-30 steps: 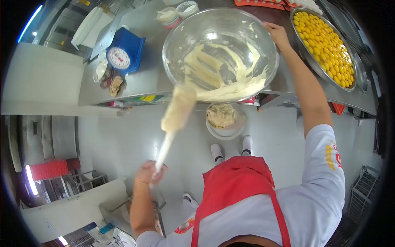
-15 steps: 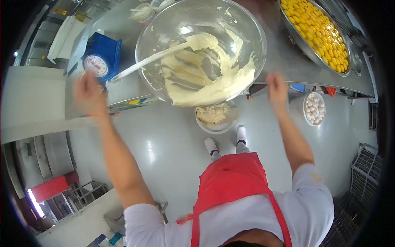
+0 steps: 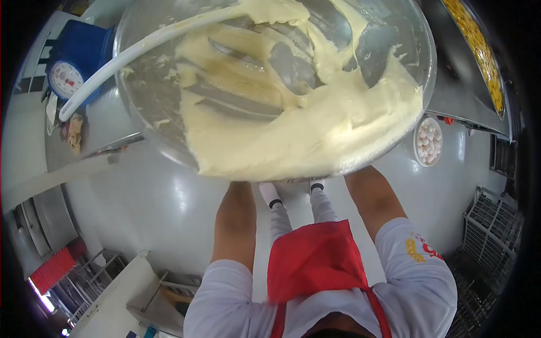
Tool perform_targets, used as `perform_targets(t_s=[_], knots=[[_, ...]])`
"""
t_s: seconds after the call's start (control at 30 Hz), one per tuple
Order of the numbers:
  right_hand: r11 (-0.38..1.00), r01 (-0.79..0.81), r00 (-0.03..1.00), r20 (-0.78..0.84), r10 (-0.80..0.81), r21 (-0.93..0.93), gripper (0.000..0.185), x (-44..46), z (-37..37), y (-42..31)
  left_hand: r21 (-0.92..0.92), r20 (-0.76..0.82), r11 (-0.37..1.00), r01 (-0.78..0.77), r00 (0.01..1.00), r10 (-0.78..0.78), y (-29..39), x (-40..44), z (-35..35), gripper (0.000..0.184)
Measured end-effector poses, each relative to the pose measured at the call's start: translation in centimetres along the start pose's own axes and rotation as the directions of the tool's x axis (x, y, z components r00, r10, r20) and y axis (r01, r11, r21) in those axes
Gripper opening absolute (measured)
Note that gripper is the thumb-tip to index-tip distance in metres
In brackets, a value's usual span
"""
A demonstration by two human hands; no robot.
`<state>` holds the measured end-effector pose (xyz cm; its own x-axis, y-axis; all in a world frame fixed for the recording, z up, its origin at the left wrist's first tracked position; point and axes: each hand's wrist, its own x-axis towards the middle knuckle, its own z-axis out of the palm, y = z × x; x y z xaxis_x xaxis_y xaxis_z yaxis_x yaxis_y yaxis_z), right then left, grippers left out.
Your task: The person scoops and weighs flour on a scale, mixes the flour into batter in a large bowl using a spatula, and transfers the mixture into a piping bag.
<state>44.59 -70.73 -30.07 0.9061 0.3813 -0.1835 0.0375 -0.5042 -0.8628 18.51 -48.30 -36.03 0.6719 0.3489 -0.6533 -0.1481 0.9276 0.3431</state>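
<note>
A large shiny bowl (image 3: 149, 104) fills the upper middle of the view, raised near the camera and tilted toward me. Thick pale-yellow batter or cream (image 3: 338, 127) is smeared inside it and gathered along the near side. A white-handled spatula (image 3: 135, 56) rests across the left rim, its head coated in the mixture. Both my forearms reach up under the near side of the bowl, and the bowl hides my left hand and my right hand completely. How the fingers hold or touch it cannot be seen.
A blue dial scale (image 3: 81, 56) stands left on the steel counter (image 3: 112, 121). At the upper right is a wide pan of egg yolks (image 3: 479, 50). A white bucket of eggs (image 3: 428, 142) sits on the floor at right. Wire racks (image 3: 493, 225) stand farther right.
My hands came in from either side and passed under the bowl. The bowl rose off the counter toward the camera, with the spatula still in it. It now covers the floor tub.
</note>
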Motion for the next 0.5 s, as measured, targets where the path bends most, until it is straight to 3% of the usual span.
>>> perform_targets(t_s=[0.13,0.17,0.2,0.23,0.3,0.33,0.43,0.47,0.5], knots=[[0.98,0.007,0.996,-0.092,0.012,0.201,0.012,-1.2,2.0,-3.6,0.037,0.27,0.977,-0.211,0.943,0.194,2.0,-1.4,2.3,0.044],[0.966,0.012,0.993,-0.117,0.019,0.257,0.012,-1.6,2.4,-4.6,0.094,0.264,0.954,-0.286,0.931,0.253,2.5,-2.2,2.5,0.047],[0.946,0.015,0.99,-0.136,0.031,0.323,0.011,-2.2,2.5,-5.8,0.265,0.189,0.871,-0.414,0.908,0.374,2.8,-2.0,2.2,0.039],[0.922,0.015,0.987,-0.155,0.049,0.386,0.011,-3.2,2.2,-7.1,0.27,0.197,0.866,-0.421,0.904,0.378,3.9,-3.9,3.8,0.039],[0.845,0.001,0.988,-0.129,0.08,0.534,0.01,-5.4,0.8,-10.0,0.635,0.078,0.681,-0.365,0.907,0.414,5.9,-8.1,7.3,0.032],[0.773,-0.034,0.996,-0.044,0.08,0.633,0.01,-6.8,-0.5,-12.7,0.639,0.086,0.673,-0.372,0.904,0.418,6.6,-9.4,8.6,0.032],[0.841,-0.039,0.999,0.046,0.017,0.54,0.011,-7.0,-0.5,-11.4,0.76,0.005,0.574,-0.303,0.887,0.462,7.3,-10.7,11.6,0.031],[0.866,-0.084,0.996,0.068,0.058,0.493,0.01,-6.9,-0.5,-11.0,0.889,0.262,0.181,-0.421,0.791,0.553,7.0,-9.8,12.7,0.031],[0.863,-0.086,0.996,0.065,0.061,0.497,0.01,-7.1,-0.8,-11.8,0.852,0.517,-0.241,-0.464,0.678,0.522,6.8,-9.1,13.2,0.03]])
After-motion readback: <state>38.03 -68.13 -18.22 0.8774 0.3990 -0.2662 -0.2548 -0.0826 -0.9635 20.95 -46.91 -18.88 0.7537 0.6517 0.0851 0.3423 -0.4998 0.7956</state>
